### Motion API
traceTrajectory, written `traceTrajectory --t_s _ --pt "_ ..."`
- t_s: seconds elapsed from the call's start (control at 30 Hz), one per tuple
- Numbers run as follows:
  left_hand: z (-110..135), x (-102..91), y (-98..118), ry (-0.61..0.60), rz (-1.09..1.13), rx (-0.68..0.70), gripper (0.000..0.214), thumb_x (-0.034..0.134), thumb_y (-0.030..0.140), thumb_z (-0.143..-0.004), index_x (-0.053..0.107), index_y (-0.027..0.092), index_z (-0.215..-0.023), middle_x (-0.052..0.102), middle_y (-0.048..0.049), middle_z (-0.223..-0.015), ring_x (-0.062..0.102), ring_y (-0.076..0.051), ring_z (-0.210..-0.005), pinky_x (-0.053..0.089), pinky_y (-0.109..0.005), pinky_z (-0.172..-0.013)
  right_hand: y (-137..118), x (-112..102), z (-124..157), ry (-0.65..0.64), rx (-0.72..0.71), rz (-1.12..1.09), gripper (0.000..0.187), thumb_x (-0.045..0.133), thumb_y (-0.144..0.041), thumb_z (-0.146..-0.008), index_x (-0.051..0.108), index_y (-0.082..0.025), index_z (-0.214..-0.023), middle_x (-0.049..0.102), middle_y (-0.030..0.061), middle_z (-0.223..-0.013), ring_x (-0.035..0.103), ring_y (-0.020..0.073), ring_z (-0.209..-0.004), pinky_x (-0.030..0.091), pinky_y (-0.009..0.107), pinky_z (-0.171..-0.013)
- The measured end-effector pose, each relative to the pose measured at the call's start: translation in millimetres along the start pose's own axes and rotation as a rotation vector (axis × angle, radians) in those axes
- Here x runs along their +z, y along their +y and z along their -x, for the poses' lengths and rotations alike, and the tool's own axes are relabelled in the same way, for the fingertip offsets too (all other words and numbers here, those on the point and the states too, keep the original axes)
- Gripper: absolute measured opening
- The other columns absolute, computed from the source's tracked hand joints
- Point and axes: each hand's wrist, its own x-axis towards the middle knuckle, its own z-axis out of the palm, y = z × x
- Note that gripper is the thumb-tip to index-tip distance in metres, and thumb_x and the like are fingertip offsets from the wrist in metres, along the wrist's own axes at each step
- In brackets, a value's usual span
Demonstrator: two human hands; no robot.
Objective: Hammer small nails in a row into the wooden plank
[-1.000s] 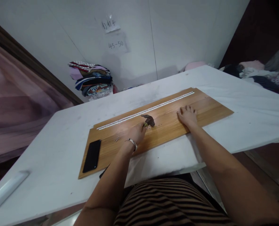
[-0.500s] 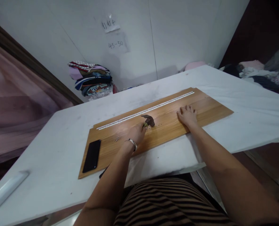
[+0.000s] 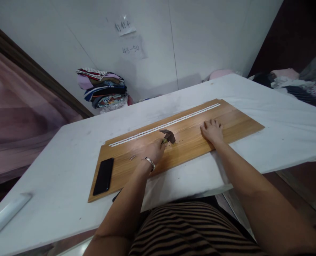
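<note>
The brown, wood-grained board (image 3: 188,133) is laid flat on the white counter (image 3: 67,170); over its middle, a dark-headed hammer (image 3: 170,137) is held low.

Upper paper (image 3: 125,28): "钉钉子"; lower paper (image 3: 133,53): "45-50"

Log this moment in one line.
left hand: gripping hammer | right hand: resting on wooden board | nails: between phone and left hand

Pale panelled wall (image 3: 213,39), two handwritten notes (image 3: 132,49), pink drapery (image 3: 25,106) at left; white-covered table (image 3: 54,177), folded cloth pile (image 3: 104,89) near wall
</note>
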Motion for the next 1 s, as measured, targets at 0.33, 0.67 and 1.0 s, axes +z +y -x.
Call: traceTrajectory --t_s 0.33,0.67,1.0 --pt "-3.6 5.8 -5.6 0.003 -0.007 0.032 0.03 0.041 0.036 -0.101 0.064 0.019 -0.109 0.074 -0.0079 -0.093 0.068 -0.022 -0.088 0.044 -0.03 -0.074 0.4 1.1 -0.2 0.004 -0.004 0.007 0.05 0.03 -0.043 -0.101 0.065 -0.016 -0.125 0.055 0.0214 -0.144 0.042 0.0355 -0.134 0.028 0.055 -0.108" --pt "-1.5 3.9 -2.7 0.001 -0.003 0.031 0.029 0.042 0.035 -0.101 0.066 0.02 -0.106 0.074 -0.0075 -0.092 0.068 -0.022 -0.09 0.045 -0.029 -0.076 -0.2 0.5 0.5 0.007 0.004 0.0 0.051 0.03 -0.043 -0.101 0.065 -0.015 -0.127 0.053 0.0221 -0.146 0.041 0.0361 -0.136 0.028 0.055 -0.109" --pt "-2.1 3.6 -2.1 0.002 -0.012 0.006 0.03 0.042 0.036 -0.101 0.066 0.02 -0.112 0.074 -0.0075 -0.093 0.069 -0.023 -0.088 0.044 -0.029 -0.074 -0.6 -1.3 0.8 0.006 -0.002 0.009 0.049 0.032 -0.042 -0.101 0.065 -0.015 -0.124 0.056 0.0214 -0.143 0.043 0.0354 -0.133 0.029 0.054 -0.107"
